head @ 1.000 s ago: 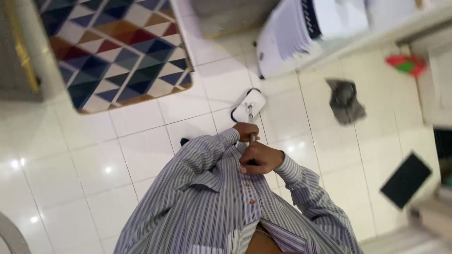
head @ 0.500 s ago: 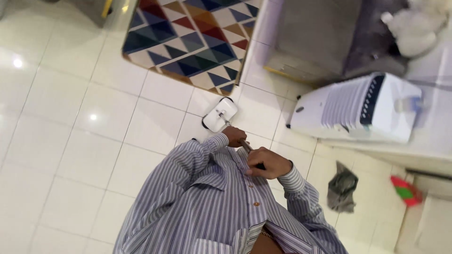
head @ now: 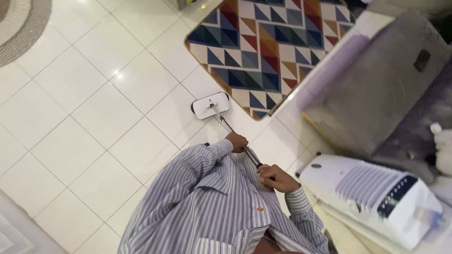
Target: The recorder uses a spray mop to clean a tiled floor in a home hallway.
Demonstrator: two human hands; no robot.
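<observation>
While the mop: its handle point(head: 235, 136) is being gripped by both hands, the white flat head point(head: 210, 105) being rested on the tile floor point(head: 94, 117), just beside the patterned rug point(head: 278, 42).
Left hand point(head: 237, 141): being closed around the handle, farther down.
Right hand point(head: 277, 178): being wrapped round the handle's upper end, near the striped shirt point(head: 212, 207).
Progress: floor is being mopped at the rug's near edge; cleaned area cannot be told.
Containers: none being seen; a white air cooler point(head: 376, 197) is being left standing at right.

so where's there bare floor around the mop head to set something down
The widest bare patch is the white tiled floor left of the mop head, running toward the round grey rug at the upper left. Right of the mop head it is crowded: the patterned rug, the grey sofa and the white air cooler leave only a narrow strip of tiles.
</observation>
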